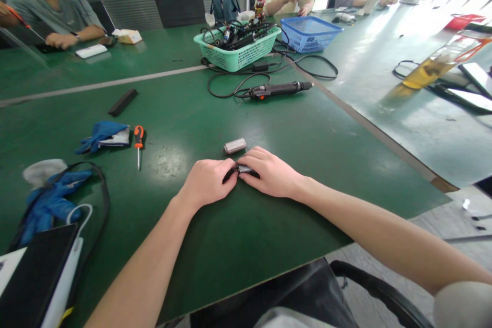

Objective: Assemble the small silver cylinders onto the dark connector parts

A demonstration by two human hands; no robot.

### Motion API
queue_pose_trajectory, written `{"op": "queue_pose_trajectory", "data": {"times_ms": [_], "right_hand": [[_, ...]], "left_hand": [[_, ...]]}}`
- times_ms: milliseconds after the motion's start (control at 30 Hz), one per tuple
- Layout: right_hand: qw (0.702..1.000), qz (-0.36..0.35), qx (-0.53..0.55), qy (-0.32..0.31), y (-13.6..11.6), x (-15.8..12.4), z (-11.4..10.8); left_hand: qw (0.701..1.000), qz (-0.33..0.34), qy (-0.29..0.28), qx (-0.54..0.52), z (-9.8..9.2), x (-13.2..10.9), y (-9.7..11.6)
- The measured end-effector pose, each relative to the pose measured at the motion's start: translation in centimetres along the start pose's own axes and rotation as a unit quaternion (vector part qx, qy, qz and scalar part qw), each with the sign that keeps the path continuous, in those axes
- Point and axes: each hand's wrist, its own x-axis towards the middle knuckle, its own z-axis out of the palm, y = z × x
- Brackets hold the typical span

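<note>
My left hand point(209, 180) and my right hand point(272, 171) meet low over the green table, fingers closed round a small dark elongated piece with a shiny grey section point(244, 168). Black shows between the left thumb and fingers. On the right, the fingers and thumb pinch the other end. Much of the piece is covered, so its exact kind does not show. Just beyond my fingers lies a short silver metal cylinder point(234, 146), touched by neither hand.
An orange-handled screwdriver point(139, 144) and blue gloves point(105, 135) lie left. Farther off are a corded electric screwdriver point(280, 90), a dark bar point(123, 102), a green basket point(240, 56) of tools and a blue basket point(307, 36). Several people sit across the table point(184, 118).
</note>
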Motion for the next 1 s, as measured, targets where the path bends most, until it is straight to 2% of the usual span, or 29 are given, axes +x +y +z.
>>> {"op": "queue_pose_trajectory", "data": {"times_ms": [1000], "right_hand": [[1.000,-0.004,-0.001,-0.001,-0.03,0.06,-0.09]], "left_hand": [[1.000,-0.009,0.001,0.014,0.20,-0.01,0.03]]}}
